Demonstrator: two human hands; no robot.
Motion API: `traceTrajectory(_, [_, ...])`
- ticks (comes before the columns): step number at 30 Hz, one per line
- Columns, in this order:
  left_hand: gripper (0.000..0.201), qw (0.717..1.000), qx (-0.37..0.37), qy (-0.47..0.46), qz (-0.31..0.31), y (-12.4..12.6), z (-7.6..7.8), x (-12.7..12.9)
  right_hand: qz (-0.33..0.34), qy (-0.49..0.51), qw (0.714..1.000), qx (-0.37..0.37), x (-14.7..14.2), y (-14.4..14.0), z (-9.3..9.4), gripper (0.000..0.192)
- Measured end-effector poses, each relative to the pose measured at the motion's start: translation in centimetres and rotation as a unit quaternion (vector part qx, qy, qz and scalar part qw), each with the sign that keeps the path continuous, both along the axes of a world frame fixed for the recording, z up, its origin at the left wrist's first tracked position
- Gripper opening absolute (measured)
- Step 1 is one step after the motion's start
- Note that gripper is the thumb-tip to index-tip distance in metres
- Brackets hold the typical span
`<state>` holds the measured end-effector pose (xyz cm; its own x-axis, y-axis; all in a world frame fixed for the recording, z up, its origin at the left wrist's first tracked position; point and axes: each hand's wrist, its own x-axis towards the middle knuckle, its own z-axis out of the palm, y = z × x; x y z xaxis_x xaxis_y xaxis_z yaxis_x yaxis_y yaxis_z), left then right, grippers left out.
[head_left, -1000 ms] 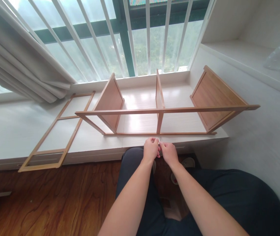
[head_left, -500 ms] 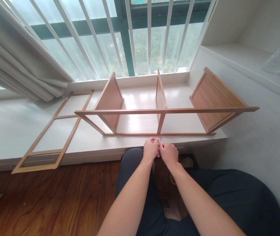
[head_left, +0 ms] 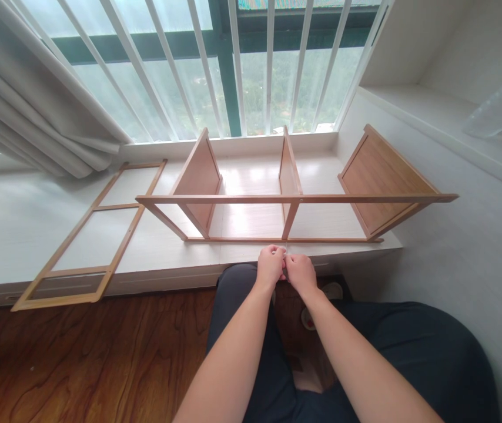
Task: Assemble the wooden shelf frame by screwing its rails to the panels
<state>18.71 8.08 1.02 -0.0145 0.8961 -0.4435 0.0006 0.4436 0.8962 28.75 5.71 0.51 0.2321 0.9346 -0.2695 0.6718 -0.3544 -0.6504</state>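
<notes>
Before the sill's near edge: left hand (head_left: 271,265) and right hand (head_left: 300,272), knuckles touching, both pinched on a small pale item (head_left: 285,254), too small to identify. Change over the last second: none in the hands; they stay put, so the fiddling continues. Behind: wooden shelf (head_left: 293,200) on its side; flat frame (head_left: 90,235) left. Writing: none legible.

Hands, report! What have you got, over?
Left hand and right hand pinched together on something tiny and white. Light wooden shelf frame just beyond. Nothing between.
</notes>
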Motion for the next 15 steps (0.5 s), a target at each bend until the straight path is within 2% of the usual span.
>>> traceTrajectory(3, [0.016, 1.0, -0.003, -0.005, -0.005, 0.1, -0.1, 0.0, 0.001, 0.076, 0.997, -0.001, -0.2, -0.1, -0.7, 0.05])
traceTrajectory(6, [0.017, 1.0, -0.004, -0.009, -0.008, 0.1, -0.2, -0.1, -0.004, 0.095, 0.995, 0.008, -0.2, -0.2, -0.9, 0.05])
traceTrajectory(15, [0.017, 1.0, -0.004, -0.019, -0.002, 0.1, -0.2, -0.1, -0.011, -0.088, 0.996, 0.004, 0.1, 0.2, 0.7, 0.039])
